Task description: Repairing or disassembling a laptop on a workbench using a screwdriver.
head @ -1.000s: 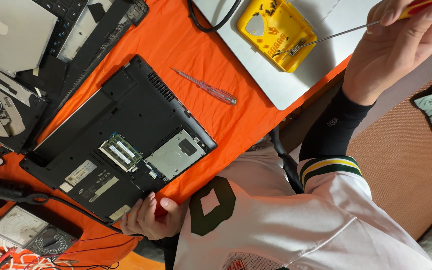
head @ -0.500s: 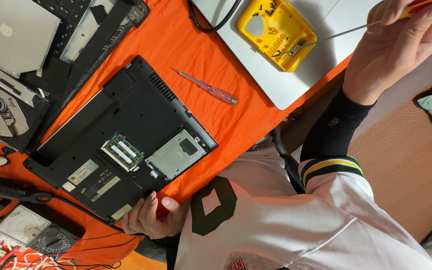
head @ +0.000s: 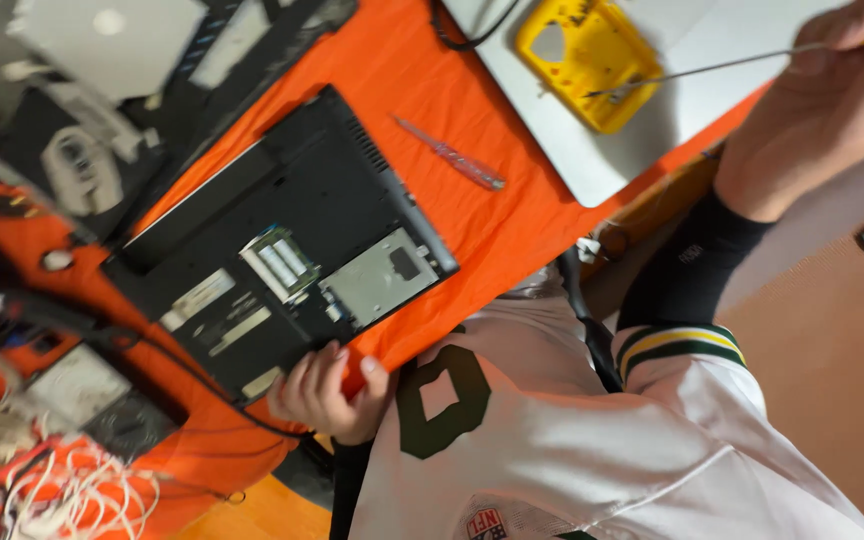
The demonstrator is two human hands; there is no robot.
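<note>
Laptop base (head: 282, 250), black, underside up with its cover panels off, showing a memory module bay and a bare metal drive bay; lies on the orange-covered worktop (head: 422, 60), its near corner directly under the fingers (head: 317, 375) of the left hand (head: 330, 395), which curl closed on that edge, thumb on the orange cloth beside it. Silver closed laptop (head: 692, 80), farther up the worktop, just below the right hand (head: 832, 95). Dismantled black housings with a grey panel (head: 122, 50), well away from the left fingers, beyond the far side of the base; blurred. Yellow tool case (head: 582, 60), resting on the silver laptop, at the far end of the long shaft from the right hand. White jersey with a dark green numeral (head: 572, 440), worn by the person, just beside the left hand. Small grey meter-like device (head: 82, 395) and a tangle of white wires (head: 62, 480), a short way from the left fingers, on the side opposite the jersey; blurred. Long thin screwdriver (head: 712, 68), its handle gripped in the closed fingers of the right hand, shaft lying across the silver laptop with its tip at the yellow case. Small red-handled screwdriver (head: 452, 155), loose on the cloth between the base and the silver laptop, apart from both hands.
</note>
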